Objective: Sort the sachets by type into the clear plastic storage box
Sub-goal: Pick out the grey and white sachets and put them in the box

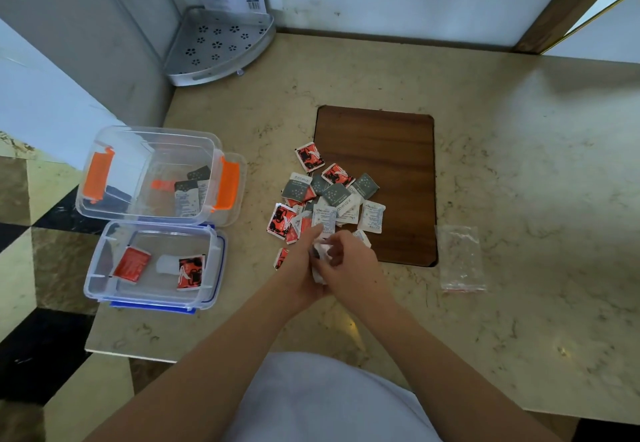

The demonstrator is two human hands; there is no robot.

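At frame centre your left hand [300,270] and right hand [349,261] together pinch small white paper sachets [320,261] mid-sort; next, probably gather the rest, since neither clear plastic box at left holds white.

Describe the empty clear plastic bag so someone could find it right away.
Start at the dark wooden panel set into the marble counter. Just past its near right corner lies the clear plastic bag, flat on the stone. Unlike the printed sachets piled left, it is see-through and alone.
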